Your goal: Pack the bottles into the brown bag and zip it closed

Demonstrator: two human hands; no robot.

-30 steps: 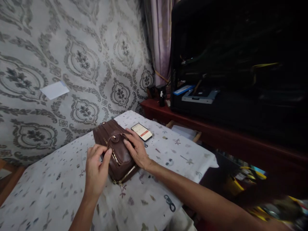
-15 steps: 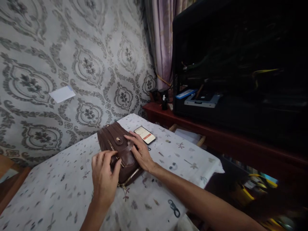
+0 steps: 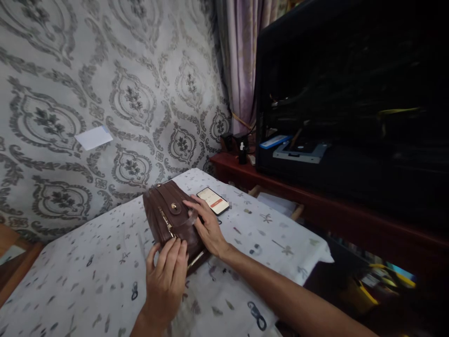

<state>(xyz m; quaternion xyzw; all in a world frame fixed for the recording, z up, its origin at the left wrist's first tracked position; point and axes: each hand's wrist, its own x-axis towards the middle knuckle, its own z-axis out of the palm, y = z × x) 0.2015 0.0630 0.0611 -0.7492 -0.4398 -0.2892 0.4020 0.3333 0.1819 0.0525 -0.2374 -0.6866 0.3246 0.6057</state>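
Observation:
A brown leather bag (image 3: 175, 206) with gold-coloured zips and a round gold stud lies on a white patterned cloth (image 3: 112, 252). My left hand (image 3: 166, 274) rests on its near end, fingers stretched side by side just below a gold zip pull (image 3: 170, 230); its thumb is mostly hidden. On the bag's right side lies my right hand (image 3: 208, 224), its fingers apart and reaching over the top beside a brown strap. Part of another zip shows at the near right edge. Just beyond my right hand, a phone (image 3: 214, 201) with a lit screen lies face up.
Patterned wallpaper (image 3: 133, 98) with a white card (image 3: 94, 138) rises behind the table. On the right, a dark red desk (image 3: 235, 168) carries a large open black case (image 3: 351, 93). A drawer holding papers (image 3: 277, 203) juts out below. Yellow items (image 3: 365, 292) lie lower right.
My left hand has moved down and right, from a thumb-and-finger pose by the zip onto the bag's near end, uncovering the zip pull. My right hand stays on the bag.

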